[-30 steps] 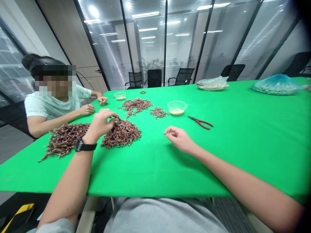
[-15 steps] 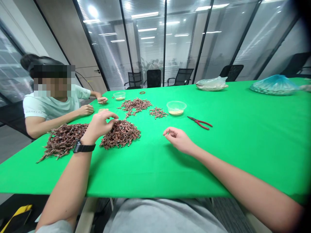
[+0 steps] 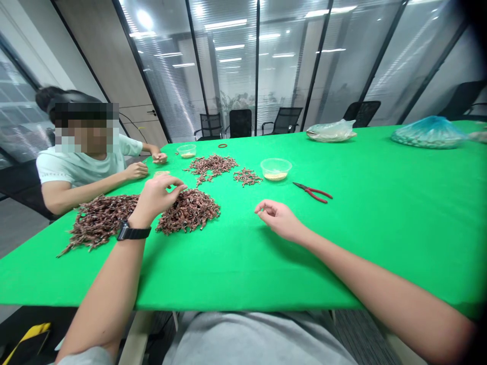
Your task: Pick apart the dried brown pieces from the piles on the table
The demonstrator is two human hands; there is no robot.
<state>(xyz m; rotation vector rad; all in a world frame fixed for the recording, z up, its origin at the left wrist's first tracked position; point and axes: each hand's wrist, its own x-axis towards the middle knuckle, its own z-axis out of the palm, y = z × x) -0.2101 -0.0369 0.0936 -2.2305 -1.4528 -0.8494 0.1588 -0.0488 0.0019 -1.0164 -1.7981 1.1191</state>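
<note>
My left hand [image 3: 160,196], with a black watch on its wrist, hovers at the upper left edge of a pile of small brown copper-coloured pieces [image 3: 190,212]. Its thumb and fingertips are brought together, and whatever may be between them is too small to see. Over the bare green cloth to the right, my right hand [image 3: 280,218] is held with thumb and fingers curled into a pinch. Anything in that pinch is hidden. Behind my left wrist spreads a second pile of longer brown pieces [image 3: 101,218].
Red-handled pliers [image 3: 315,192] lie right of a clear bowl [image 3: 276,167] holding small pale bits. Farther back are smaller brown piles [image 3: 213,166], [image 3: 247,177] another bowl [image 3: 186,150] and plastic bags [image 3: 331,131]. A co-worker [image 3: 87,162] sits at the left, forearms on the table.
Both my hands keep nearly the same place and pose. The co-worker's head and near hand have shifted slightly right.
</note>
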